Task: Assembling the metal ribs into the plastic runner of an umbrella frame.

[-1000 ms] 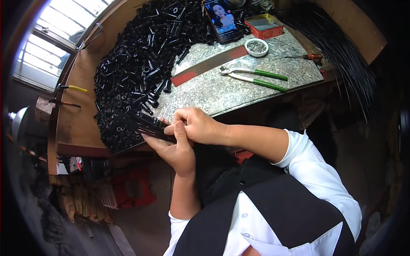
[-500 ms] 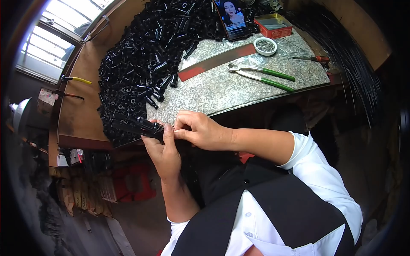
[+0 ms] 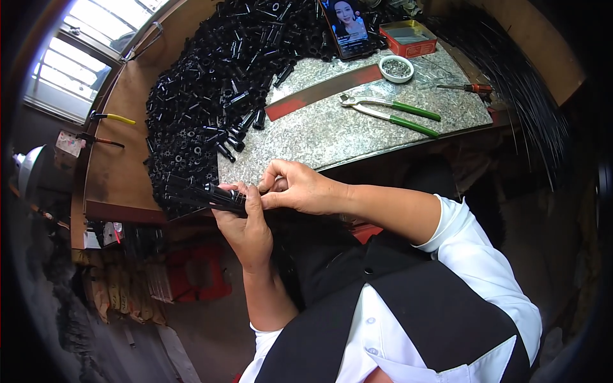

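Observation:
My left hand (image 3: pixel 246 233) is closed around a black tubular part (image 3: pixel 220 195) at the stone slab's front left edge, thumb uppermost. Several thin black strips (image 3: pixel 185 189) stick out from that part toward the left. Close beside the left thumb, my right hand (image 3: pixel 297 188) has thumb and forefinger pinched together at the end of the part. A fine, light thread or wire seems to run between the two hands; what exactly the right fingertips hold is too small to make out. A big heap of black tubular plastic parts (image 3: pixel 204 89) lies just beyond my left hand.
On the stone slab (image 3: pixel 313 143) are green-handled pincers (image 3: pixel 396 115), a flat metal strip (image 3: pixel 319 94), a white bowl of small metal pieces (image 3: pixel 396 69), a red tin (image 3: pixel 408 41), a screwdriver (image 3: pixel 469 87) and a phone (image 3: pixel 348 29). Long black rods (image 3: pixel 523 96) overhang the right edge.
My right hand has risen slightly and its pinched fingers have shifted at the end of the black part. The left hand keeps its hold almost in place.

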`<state>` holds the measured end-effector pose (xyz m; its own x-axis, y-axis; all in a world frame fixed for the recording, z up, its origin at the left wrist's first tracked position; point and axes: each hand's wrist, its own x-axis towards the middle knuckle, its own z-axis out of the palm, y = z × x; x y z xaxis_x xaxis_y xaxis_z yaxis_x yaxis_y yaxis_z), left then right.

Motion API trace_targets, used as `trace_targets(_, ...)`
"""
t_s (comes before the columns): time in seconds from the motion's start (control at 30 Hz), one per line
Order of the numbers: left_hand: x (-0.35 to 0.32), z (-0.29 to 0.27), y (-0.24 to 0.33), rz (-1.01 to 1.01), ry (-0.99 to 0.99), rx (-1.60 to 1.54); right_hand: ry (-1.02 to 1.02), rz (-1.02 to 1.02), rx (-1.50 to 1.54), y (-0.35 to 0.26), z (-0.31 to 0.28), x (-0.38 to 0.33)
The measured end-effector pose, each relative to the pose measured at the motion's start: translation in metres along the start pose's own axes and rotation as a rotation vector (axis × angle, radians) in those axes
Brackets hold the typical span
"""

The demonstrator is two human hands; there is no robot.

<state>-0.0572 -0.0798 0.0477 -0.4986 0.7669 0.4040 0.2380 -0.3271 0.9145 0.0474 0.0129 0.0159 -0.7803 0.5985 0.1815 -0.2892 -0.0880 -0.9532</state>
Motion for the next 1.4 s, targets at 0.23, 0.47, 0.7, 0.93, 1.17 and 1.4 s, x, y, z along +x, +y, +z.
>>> trace_targets(0.23,-0.003,0.007,-0.001,0.017,0.016,0.061,-0.091,0.096,-0.002,-0.011,-0.009,0.0)
trace_targets(0.47,-0.001,0.017,-0.003,0.178,-0.057,0.149,-0.054,0.014,0.011,-0.012,-0.019,-0.014)
trace_targets(0.7,0.017,0.012,0.004,0.052,-0.003,-0.272,0.237,-0.385,-1.063,-0.062,-0.114,-0.068)
trace_targets(0.93,0.01,0.031,-0.002,0.029,-0.274,-0.455,0.436,0.074,-1.792,-0.061,-0.179,-0.103)
trace_targets(1.17,0.008,0.035,-0.005,0.031,-0.234,-0.429,0.353,-0.087,-1.839,-0.048,-0.178,-0.105)
trace_targets(1.4,0.004,0.033,-0.019,0.161,-0.2,-0.339,0.415,-0.203,-1.755,-0.047,-0.176,-0.1)
